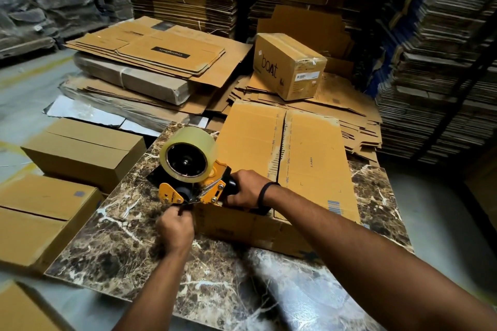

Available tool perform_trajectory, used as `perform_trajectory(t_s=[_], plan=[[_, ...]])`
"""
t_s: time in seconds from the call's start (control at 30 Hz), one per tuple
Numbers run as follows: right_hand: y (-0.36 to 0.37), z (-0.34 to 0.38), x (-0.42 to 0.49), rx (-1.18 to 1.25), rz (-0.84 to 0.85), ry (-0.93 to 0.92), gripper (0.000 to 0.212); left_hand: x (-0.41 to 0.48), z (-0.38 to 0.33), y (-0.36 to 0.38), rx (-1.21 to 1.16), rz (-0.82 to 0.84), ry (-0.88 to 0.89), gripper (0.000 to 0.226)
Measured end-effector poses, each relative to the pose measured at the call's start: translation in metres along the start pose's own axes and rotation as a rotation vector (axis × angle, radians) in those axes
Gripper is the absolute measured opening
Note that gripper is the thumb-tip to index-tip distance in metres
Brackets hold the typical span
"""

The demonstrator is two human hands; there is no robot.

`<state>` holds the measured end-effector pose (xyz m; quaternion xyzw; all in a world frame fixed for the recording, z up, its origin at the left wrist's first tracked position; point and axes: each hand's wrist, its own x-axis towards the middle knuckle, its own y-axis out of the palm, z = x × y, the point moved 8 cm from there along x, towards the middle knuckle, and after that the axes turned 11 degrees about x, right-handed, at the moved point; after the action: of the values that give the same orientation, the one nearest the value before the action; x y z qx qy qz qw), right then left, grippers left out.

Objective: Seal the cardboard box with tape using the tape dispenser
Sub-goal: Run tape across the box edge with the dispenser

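Gripping the black handle of the tape dispenser (192, 183), the right hand (246, 191) has its fingers wrapped tight round it, wrist w/ a dark band (265, 192). The dispenser is yellow and black, carrying a clear tape roll (188, 154), and it sits at the near left corner of the cardboard box (290, 161), its front end hanging just off the box edge. The left hand (174, 228) is below that front end, fingers pinched together on what looks like the loose tape end at the dispenser's mouth; the strip itself is too thin and dark to make out for sure.

The box lies on a brown marble-pattern table (129, 247), top flaps folded shut, centre seam running away from the person, no tape visible along it.

Left of the table: closed cartons (83, 153) on the floor. Behind: flattened cardboard sheets (150, 48) in a pile, and a small taped box (289, 64) printed "boAt" on more flat sheets. Tall stacks of flat cartons (435, 62) fill the back and right side.
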<state>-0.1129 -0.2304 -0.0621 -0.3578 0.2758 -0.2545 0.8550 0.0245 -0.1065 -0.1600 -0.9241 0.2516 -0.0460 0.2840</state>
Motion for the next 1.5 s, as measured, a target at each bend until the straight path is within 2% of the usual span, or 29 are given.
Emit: perform_trajectory(t_s=[0.13, 0.27, 0.33, 0.5, 0.6, 0.67, 0.8, 0.9, 0.97, 1.03, 1.13, 1.3, 1.4, 1.47, 1.5], plan=[[-0.003, -0.002, -0.003, 0.025, 0.034, -0.018, 0.023, -0.003, -0.006, -0.001, 0.027, -0.055, 0.039, 0.031], [-0.017, -0.005, -0.018, -0.009, 0.051, -0.036, 0.032, -0.002, -0.004, -0.005, 0.024, -0.080, 0.013, 0.031], [-0.028, -0.019, -0.030, -0.019, 0.044, -0.028, 0.024, -0.001, -0.005, -0.004, 0.004, -0.076, 0.038, 0.020], [-0.041, -0.072, -0.070, -0.020, 0.011, 0.089, 0.018, -0.002, -0.014, -0.003, 0.015, -0.109, 0.138, 0.012], [-0.044, -0.086, -0.078, -0.011, -0.016, 0.127, 0.032, -0.003, -0.013, -0.001, 0.000, -0.096, 0.162, 0.012], [-0.043, -0.085, -0.079, -0.018, -0.025, 0.124, 0.032, -0.006, -0.015, -0.001, -0.020, -0.084, 0.176, 0.016], [-0.035, -0.085, -0.075, -0.068, -0.015, 0.119, 0.019, -0.009, -0.014, -0.002, -0.012, -0.051, 0.226, 0.028], [-0.035, -0.084, -0.076, -0.056, -0.016, 0.126, 0.020, -0.016, -0.004, 0.005, -0.033, 0.123, 0.210, 0.050], [-0.035, -0.084, -0.076, -0.044, -0.017, 0.127, 0.015, -0.016, 0.003, 0.006, -0.044, 0.192, 0.144, 0.056], [-0.035, -0.085, -0.075, -0.033, -0.024, 0.122, 0.023, -0.012, 0.005, 0.002, -0.092, 0.184, 0.079, 0.061], [-0.035, -0.084, -0.075, -0.041, -0.040, 0.108, 0.027, -0.011, -0.009, 0.004, -0.194, 0.224, 0.161, 0.081], [-0.034, -0.083, -0.076, -0.037, -0.051, 0.115, 0.026, -0.026, 0.001, 0.008, -0.177, 0.218, 0.136, 0.076], [-0.035, -0.080, -0.077, -0.039, -0.052, 0.125, 0.020, -0.029, -0.012, -0.006, -0.030, 0.149, 0.294, 0.080], [-0.034, -0.079, -0.077, -0.028, -0.045, 0.143, 0.017, -0.026, -0.034, -0.008, 0.155, 0.134, 0.540, 0.078], [-0.034, -0.080, -0.077, -0.022, -0.040, 0.154, 0.017, -0.024, -0.046, -0.003, 0.242, 0.149, 0.679, 0.071]])
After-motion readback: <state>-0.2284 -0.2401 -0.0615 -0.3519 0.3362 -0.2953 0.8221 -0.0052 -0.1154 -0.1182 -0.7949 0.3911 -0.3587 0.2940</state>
